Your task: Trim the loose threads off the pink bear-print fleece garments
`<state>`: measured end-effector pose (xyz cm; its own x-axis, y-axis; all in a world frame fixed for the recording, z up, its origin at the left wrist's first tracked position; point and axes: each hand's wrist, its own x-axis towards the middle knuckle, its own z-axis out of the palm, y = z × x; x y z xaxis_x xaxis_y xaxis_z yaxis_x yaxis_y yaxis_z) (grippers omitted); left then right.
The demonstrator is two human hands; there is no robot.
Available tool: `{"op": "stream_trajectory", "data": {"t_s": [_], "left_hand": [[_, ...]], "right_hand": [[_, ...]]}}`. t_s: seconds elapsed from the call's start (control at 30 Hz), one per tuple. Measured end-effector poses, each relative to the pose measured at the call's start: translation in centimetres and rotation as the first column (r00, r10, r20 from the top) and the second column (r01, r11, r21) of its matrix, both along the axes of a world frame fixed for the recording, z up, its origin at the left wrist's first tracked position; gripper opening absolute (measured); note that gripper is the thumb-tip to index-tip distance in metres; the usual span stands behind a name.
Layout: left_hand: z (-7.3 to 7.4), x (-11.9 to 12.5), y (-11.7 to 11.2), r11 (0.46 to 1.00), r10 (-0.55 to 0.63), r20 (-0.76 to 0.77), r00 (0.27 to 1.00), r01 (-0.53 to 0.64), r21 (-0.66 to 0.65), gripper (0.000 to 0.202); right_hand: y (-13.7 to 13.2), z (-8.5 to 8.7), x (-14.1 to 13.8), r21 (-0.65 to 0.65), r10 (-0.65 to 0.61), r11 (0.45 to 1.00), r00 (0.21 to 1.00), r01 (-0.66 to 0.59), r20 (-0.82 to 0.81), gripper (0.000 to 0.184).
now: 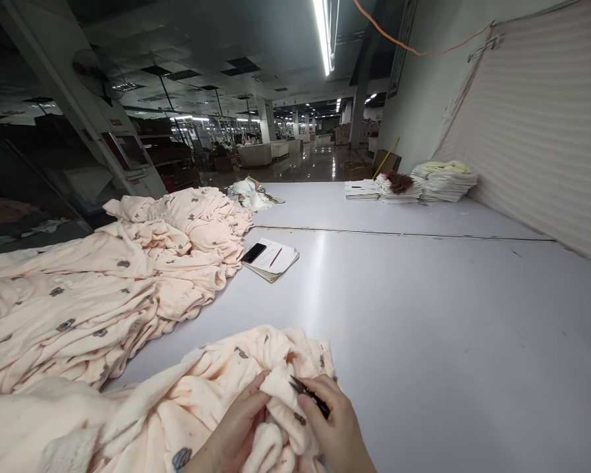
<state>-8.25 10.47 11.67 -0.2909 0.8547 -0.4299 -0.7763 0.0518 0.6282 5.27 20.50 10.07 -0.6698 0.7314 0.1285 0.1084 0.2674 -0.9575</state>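
Note:
A pale peach, soft fabric garment with small printed motifs lies bunched at the front of the table. My left hand is closed on a whitish fold of it, thumb pressing from above. In my right hand is a small pair of dark thread snips, its pointed blades touching the same fold. Part of the snips is hidden by my fingers. Both hands are close together over the cloth.
A large heap of the same peach fabric covers the table's left side. A notebook bears a black phone and a red pen. Folded white cloth stacks and a white bundle sit along the far edge.

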Motion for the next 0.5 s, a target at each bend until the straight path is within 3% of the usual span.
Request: {"op": "stream_trajectory", "data": {"t_s": [0.07,0.13,0.27,0.37,0.5], "left_hand": [[-0.4,-0.2,-0.3,1.0,0.021,-0.006,1.0,-0.021,-0.022,0.01],[-0.8,-0.5,-0.6,0.998,0.029,0.03,0.999,-0.027,-0.063,0.013],[-0.8,-0.6,-0.3,0.987,0.039,0.16,0.986,-0.013,-0.162,0.036],[0.2,-0.2,0.7,0.984,0.04,0.169,0.985,-0.009,-0.18,0.043],[0.6,0.3,1.4,0.975,-0.009,0.032,0.999,0.016,-0.221,0.037]], "right_hand": [[0.1,-0.5,0.2,0.008,-0.005,1.0,1.0,0.005,-0.003,0.021],[0.4,-1.7,0.6,-0.014,-0.123,0.992,0.992,0.123,-0.016,0.022],[0.7,-5.4,0.8,-0.282,-0.39,0.879,0.92,0.384,0.037,0.031],[-0.9,-7.0,-0.4,-0.415,-0.347,0.85,0.938,0.325,0.024,0.037],[-4.3,-7.2,-2.0,-0.395,-0.336,0.883,0.929,0.253,-0.155,0.033]]}}
